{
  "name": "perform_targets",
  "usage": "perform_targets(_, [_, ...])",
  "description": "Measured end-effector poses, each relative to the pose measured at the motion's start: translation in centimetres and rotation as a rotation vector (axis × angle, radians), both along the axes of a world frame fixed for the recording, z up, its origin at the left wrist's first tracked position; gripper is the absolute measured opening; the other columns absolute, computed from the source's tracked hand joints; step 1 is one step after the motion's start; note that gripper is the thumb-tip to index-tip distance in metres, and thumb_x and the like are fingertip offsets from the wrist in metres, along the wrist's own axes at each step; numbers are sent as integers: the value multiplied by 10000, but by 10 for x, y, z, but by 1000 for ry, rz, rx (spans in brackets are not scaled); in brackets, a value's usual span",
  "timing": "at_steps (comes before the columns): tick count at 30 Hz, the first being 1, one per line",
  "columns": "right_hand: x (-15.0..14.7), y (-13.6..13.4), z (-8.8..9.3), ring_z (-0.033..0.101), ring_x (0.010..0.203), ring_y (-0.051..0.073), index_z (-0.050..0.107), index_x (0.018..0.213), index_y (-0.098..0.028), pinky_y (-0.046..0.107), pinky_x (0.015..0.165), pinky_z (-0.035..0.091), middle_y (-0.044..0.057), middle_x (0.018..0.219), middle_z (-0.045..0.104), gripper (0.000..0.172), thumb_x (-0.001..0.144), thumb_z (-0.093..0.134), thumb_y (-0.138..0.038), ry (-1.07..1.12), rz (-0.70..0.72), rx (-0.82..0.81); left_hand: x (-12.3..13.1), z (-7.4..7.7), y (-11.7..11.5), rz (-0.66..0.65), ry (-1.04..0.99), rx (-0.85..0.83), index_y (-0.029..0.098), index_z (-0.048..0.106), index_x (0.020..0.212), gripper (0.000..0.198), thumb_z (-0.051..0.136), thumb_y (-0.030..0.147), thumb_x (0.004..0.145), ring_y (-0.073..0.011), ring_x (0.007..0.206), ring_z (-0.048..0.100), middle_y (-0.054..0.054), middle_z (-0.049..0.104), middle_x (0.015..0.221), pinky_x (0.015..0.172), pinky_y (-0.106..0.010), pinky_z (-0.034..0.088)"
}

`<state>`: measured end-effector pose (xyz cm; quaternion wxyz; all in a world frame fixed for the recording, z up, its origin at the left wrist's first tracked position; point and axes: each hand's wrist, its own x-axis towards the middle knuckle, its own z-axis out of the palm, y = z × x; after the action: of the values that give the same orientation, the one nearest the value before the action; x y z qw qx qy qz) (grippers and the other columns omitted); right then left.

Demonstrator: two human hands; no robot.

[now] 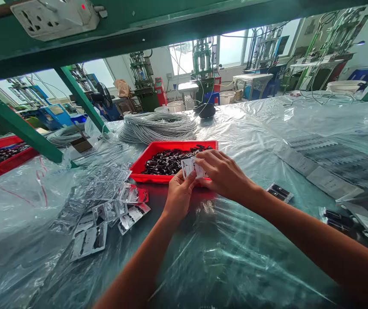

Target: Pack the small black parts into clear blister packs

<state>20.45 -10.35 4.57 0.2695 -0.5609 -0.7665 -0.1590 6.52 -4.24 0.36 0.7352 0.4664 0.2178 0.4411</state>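
Note:
Over the front edge of a red tray (153,178), my two hands hold a small clear plastic packet (188,166) between them. My left hand (179,193) pinches its lower left part with thumb and fingers. My right hand (221,171) has its fingers closed on the packet's upper right side. Many small black parts (163,163) fill the tray behind the hands. To the left lies a loose pile of clear packets (107,193). A packet with black pieces (279,192) rests beyond my right forearm.
A coil of grey cable (158,126) lies behind the tray. Rows of flat packets (338,161) cover the right side. Another red tray (7,167) stands at far left. A green frame bar (171,30) with a power strip (55,17) crosses overhead.

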Motion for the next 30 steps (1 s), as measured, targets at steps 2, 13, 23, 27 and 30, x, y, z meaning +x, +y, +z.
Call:
perform_targets(2, [-2, 0, -1, 553, 1202, 345, 635, 1192, -135, 531, 1042, 456, 175, 1282, 632, 369, 835, 705, -203, 29, 23, 37, -1, 0, 2, 42, -18, 12, 173, 696, 980, 355, 831, 335, 694, -179, 998, 658, -49, 719, 1018, 911, -300, 494])
perform_targets(13, [6, 8, -10, 658, 1165, 269, 681, 1126, -214, 436, 990, 530, 98, 1295, 672, 276, 851, 699, -227, 477, 211, -25, -10, 11, 8, 70, 158, 240, 186, 713, 871, 282, 814, 378, 690, -141, 779, 611, -5, 696, 834, 763, -255, 473])
perform_targets(23, [31, 36, -10, 609, 1189, 298, 637, 1253, -156, 480, 1020, 486, 148, 1262, 655, 389, 878, 615, -257, 538, -7, 42, -13, 6, 17, 264, 229, 184, 169, 655, 870, 221, 737, 337, 752, -118, 700, 593, 3, 665, 763, 723, -246, 460])
perform_targets(27, [30, 35, -18, 606, 1162, 308, 597, 1294, -173, 468, 971, 525, 159, 1272, 615, 562, 812, 746, -419, 387, 170, 25, -10, 7, 19, 156, 4, -42, 157, 669, 906, 304, 808, 272, 662, -150, 850, 661, -42, 717, 924, 790, -270, 512])
perform_targets(30, [24, 30, -18, 627, 1118, 311, 588, 1300, -155, 467, 935, 546, 170, 1227, 634, 560, 831, 735, -423, 308, 218, 54, -8, 8, 18, 65, -92, -110, 153, 683, 911, 301, 825, 253, 665, -174, 949, 677, -61, 730, 994, 887, -310, 523])
